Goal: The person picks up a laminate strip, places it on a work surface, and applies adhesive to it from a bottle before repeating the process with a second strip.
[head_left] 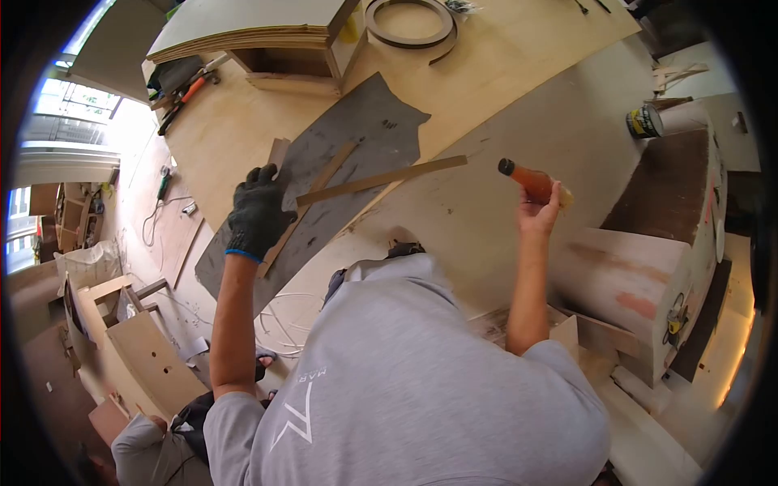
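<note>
My right hand [539, 212] is bare and closed around an orange bottle [535, 183] with a black cap, tilted up to the left. My left hand [258, 209] wears a dark glove with a blue cuff; its thumb stands apart from the fingers. It is over the left side of a dark grey sheet [377, 109]. Just past its fingertips shows the end of a wooden piece [279, 151], the rest hidden behind the glove. One thin wooden strip [385, 180] lies slantwise across the sheet, crossing another strip [331, 168].
Stacked panels [243, 40], a hammer [194, 87] and a roll of edge banding [409, 23] lie on the plywood table [486, 73]. At right are a tin [644, 121] and a curved wooden piece [616, 275]. Another person [154, 449] is at lower left.
</note>
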Action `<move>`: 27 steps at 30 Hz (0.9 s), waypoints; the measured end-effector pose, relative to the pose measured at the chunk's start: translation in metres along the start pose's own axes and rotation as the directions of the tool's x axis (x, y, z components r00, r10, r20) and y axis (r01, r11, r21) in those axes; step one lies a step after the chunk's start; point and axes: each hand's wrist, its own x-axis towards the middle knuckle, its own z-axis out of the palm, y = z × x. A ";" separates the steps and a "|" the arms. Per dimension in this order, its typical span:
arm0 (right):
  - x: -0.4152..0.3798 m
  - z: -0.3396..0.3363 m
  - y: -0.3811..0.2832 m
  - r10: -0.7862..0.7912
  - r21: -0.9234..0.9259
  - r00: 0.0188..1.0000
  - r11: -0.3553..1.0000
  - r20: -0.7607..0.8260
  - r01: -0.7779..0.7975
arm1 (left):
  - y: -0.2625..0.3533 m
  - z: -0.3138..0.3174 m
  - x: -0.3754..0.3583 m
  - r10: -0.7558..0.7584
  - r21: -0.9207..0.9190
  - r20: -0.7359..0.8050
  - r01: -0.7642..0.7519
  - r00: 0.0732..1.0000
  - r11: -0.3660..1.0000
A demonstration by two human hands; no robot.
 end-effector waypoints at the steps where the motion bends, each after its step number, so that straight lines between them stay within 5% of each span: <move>1: 0.003 -0.002 0.001 -0.001 -0.007 1.000 1.000 0.005 0.001 | 0.000 0.007 0.001 0.024 0.002 -0.007 -0.023 1.000 1.000; 16: 0.037 0.030 0.025 0.137 -0.061 0.981 0.990 0.139 -0.130 | 0.009 0.048 0.010 -0.016 0.046 0.040 0.014 0.999 0.999; 27: 0.051 0.031 0.013 0.119 -0.033 0.991 0.993 0.066 -0.117 | 0.003 0.057 0.023 -0.040 0.015 0.107 0.038 0.993 0.999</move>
